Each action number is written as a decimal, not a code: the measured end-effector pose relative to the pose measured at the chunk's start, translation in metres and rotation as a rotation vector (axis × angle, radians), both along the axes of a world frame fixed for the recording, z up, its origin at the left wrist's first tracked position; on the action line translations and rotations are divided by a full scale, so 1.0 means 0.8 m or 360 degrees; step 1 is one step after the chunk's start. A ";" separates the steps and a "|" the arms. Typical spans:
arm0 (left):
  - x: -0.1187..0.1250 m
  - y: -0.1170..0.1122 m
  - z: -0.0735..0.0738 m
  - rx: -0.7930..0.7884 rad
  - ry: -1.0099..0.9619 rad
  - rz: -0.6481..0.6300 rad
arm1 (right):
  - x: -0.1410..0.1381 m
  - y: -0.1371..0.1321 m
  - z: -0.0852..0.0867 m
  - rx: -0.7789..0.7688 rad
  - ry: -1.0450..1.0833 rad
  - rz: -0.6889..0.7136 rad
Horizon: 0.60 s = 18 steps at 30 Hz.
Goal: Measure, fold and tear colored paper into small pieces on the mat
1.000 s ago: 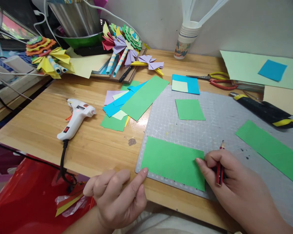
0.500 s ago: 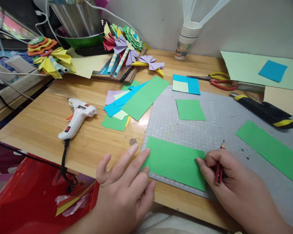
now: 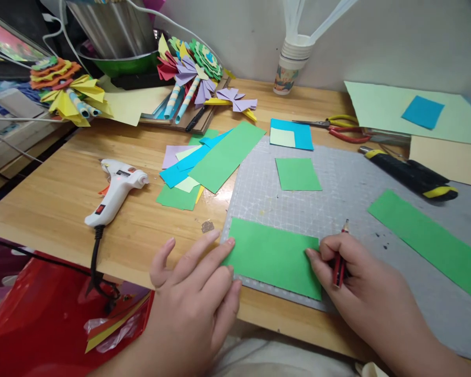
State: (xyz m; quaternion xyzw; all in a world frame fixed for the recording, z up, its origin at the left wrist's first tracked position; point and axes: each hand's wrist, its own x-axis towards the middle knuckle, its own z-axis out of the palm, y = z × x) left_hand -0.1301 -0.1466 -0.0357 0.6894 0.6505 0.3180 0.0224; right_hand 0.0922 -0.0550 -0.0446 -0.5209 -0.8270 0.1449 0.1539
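A green paper rectangle lies flat on the grey cutting mat, along the mat's near edge. Fingers spread, my left hand touches the left edge of this paper with a fingertip. At the paper's other end, the thumb of my right hand presses on the right edge. A dark red pencil is tucked in the curled fingers of that hand, its sharpened end pointing away from me. Beyond the paper lies a small green square, and to the right a long green strip.
Left of the mat lie a white glue gun with its cable and a pile of paper scraps. A black and yellow cutter and pliers rest at the back right. Paper flowers and a cup stand along the wall.
The whole scene has slid slightly left in view. Both hands keep their places on the green paper, and the pencil stays in my right hand.
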 end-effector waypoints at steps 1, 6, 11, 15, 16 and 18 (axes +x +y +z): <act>-0.002 0.003 0.003 -0.0040 -0.0013 -0.0021 | 0.000 0.000 0.001 -0.0003 0.0002 -0.0001; -0.007 0.021 0.012 -0.0175 0.0012 -0.0048 | -0.001 0.000 0.005 -0.0010 -0.0035 0.0005; -0.005 0.030 0.011 -0.0151 0.0109 -0.0025 | -0.002 -0.001 0.006 -0.0009 -0.0071 0.0020; -0.005 0.032 0.012 -0.0221 0.0120 -0.0056 | -0.003 0.000 0.007 0.0000 -0.0076 0.0059; -0.005 0.032 0.013 -0.0239 0.0118 -0.0067 | -0.003 0.000 0.008 0.0000 -0.0077 0.0075; -0.005 0.032 0.012 -0.0261 0.0113 -0.0120 | -0.004 0.000 0.007 0.0010 -0.0101 0.0114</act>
